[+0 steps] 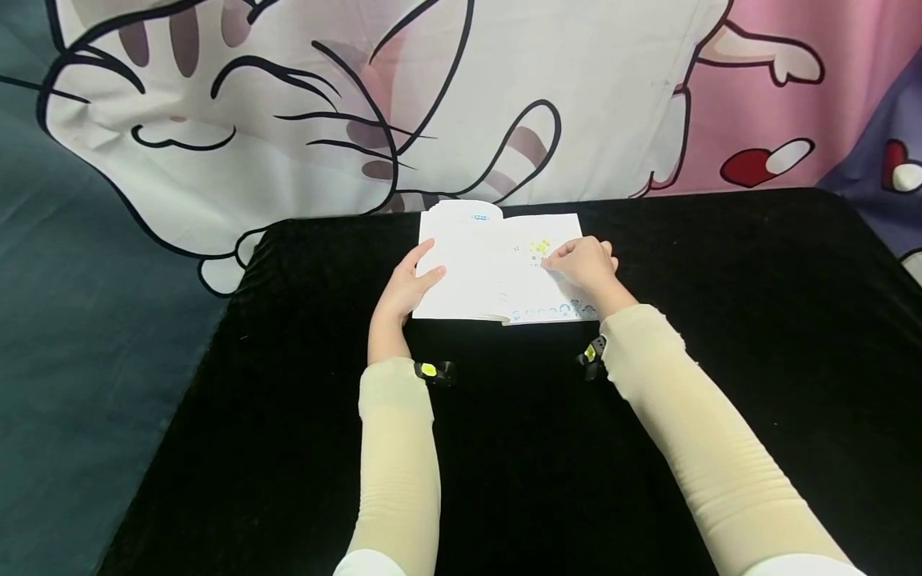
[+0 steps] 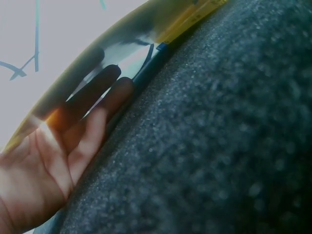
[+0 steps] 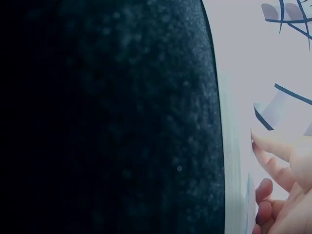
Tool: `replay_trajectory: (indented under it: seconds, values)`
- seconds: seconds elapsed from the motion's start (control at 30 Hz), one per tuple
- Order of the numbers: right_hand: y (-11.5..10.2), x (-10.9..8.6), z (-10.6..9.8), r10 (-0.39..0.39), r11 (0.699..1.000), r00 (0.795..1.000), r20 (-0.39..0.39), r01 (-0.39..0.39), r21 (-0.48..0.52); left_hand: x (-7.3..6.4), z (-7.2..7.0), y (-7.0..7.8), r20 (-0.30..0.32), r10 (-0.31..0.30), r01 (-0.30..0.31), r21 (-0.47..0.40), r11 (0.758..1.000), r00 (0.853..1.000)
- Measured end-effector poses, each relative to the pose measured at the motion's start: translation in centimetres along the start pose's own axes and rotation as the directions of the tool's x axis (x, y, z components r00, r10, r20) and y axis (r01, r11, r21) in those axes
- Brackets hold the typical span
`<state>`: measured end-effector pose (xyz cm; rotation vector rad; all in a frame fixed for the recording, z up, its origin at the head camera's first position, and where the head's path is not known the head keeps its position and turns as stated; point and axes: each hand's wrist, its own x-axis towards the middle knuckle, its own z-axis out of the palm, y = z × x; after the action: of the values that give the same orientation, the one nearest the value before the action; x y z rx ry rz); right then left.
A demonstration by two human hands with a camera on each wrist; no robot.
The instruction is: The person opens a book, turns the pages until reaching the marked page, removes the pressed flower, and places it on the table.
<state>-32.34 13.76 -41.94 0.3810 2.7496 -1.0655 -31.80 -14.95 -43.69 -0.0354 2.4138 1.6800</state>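
An open book [image 1: 461, 276] with white pages lies on the black-covered table. Its right page has small yellow and blue prints [image 1: 540, 246] and a row of blue drawings along the bottom. My left hand [image 1: 403, 292] holds the book's left edge, thumb over the page; in the left wrist view, several fingers [image 2: 92, 97] reach behind the yellow-edged cover [image 2: 117, 29]. On the right page, my right hand [image 1: 587, 262] has thumb and index fingertips brought together beside the yellow print. The other fingers [image 3: 263, 212] are curled. I cannot tell whether anything small sits between those fingertips.
Black fuzzy cloth [image 1: 504, 448] covers the table around the book. Behind it hangs a curtain [image 1: 288, 176] with cartoon cat drawings, its lower part meeting the table's far edge. Each wrist wears a small black camera [image 1: 435, 372] on a strap over a cream sleeve.
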Motion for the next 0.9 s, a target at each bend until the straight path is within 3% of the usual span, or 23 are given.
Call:
replay_trajectory:
  seconds: [0.33, 0.6, 0.9]
  values:
    - [0.0, 0.0, 0.5, 0.002, 1.000, 1.000, 0.001, -0.002, 0.016, 0.0, 0.1, 0.0, 0.000, 0.007, -0.007, 0.010, 1.000, 1.000]
    - [0.6, 0.0, 0.9, -0.057, 0.998, 0.998, -0.014, 0.058, 0.037, 0.0, 0.0, 0.1, 0.002, 0.006, -0.006, 0.009, 1.000, 1.000]
    - [0.9, 0.2, 1.3, -0.072, 0.997, 0.996, -0.042, 0.073, 0.013, 0.0, 0.0, 0.1, 0.010, 0.030, -0.031, 0.016, 0.999, 0.999]
